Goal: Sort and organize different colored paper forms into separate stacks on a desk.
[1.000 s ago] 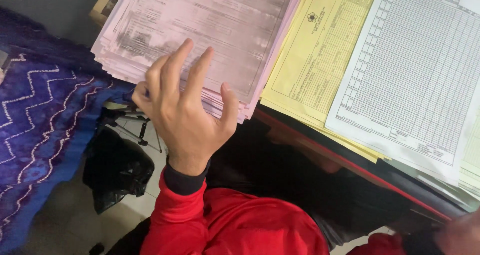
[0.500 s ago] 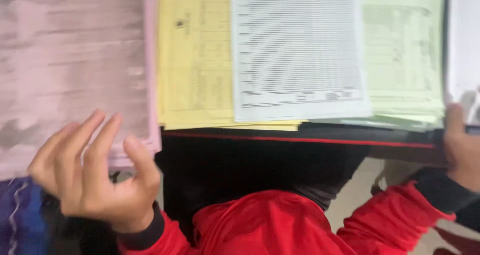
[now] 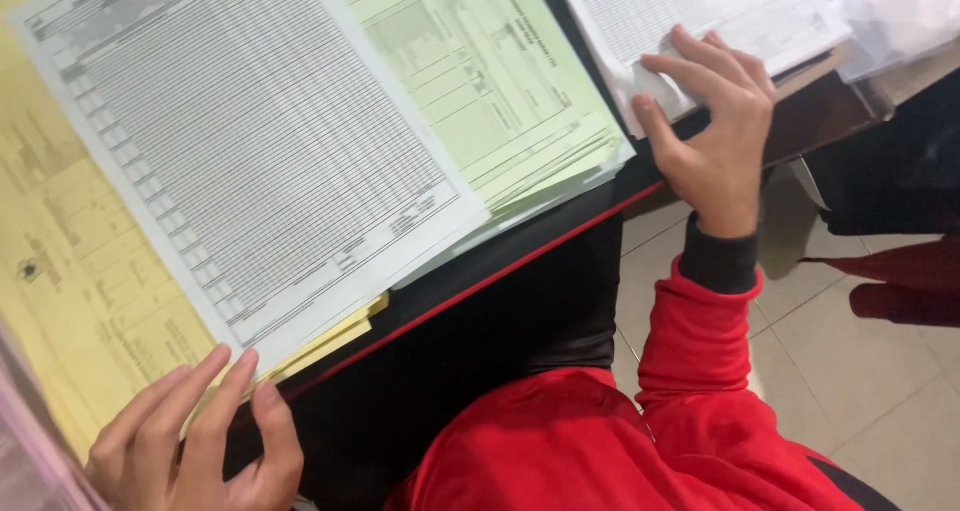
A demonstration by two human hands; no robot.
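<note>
Office: desk [image 3: 560, 246] with stacked forms [image 3: 250, 151]

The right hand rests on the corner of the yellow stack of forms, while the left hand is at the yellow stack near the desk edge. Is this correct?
Not quite. In the head view, the right hand rests on the corner of the white stack of forms, not a yellow one. The rest holds: the left hand is at the yellow stack near the desk edge.
</note>
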